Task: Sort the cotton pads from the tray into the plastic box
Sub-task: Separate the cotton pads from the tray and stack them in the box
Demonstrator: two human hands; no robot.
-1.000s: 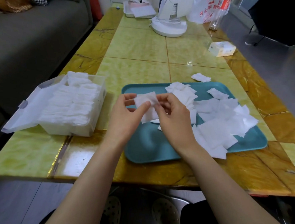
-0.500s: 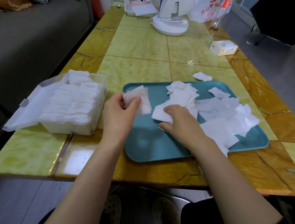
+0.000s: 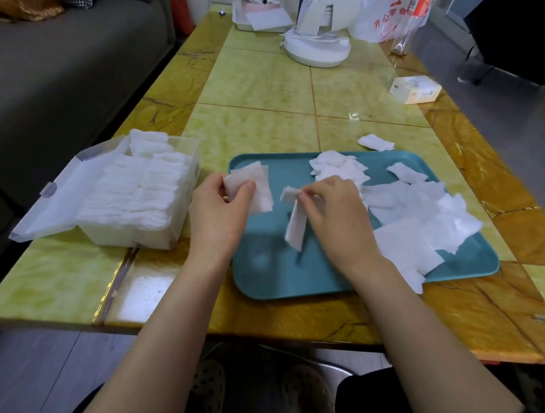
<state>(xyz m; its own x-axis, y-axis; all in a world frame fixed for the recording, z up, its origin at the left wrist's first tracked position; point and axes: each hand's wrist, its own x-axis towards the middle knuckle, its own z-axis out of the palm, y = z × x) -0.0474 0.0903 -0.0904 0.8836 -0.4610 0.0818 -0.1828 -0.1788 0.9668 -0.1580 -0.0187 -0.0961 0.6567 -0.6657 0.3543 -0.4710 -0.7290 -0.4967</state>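
Cotton pads [image 3: 420, 218] are heaped loosely over the right half of a teal tray [image 3: 292, 273], which is set near the front edge of the tabletop [image 3: 258, 84]. A small stack [image 3: 253, 185] of pads is pinched between the thumb and fingers of the left hand [image 3: 219, 208], above the tray's left rim. A single pad [image 3: 296, 227] is pinched at its top by the right hand [image 3: 338, 218] and hangs over the bare part of the tray. The two hands are held close but apart. A clear plastic box [image 3: 125, 237], packed with rows of pads [image 3: 135, 189], is placed toward the front left corner, its lid [image 3: 70, 190] folded open over the left edge. One stray pad [image 3: 375, 142] is seen on the tabletop just behind the tray's far rim.
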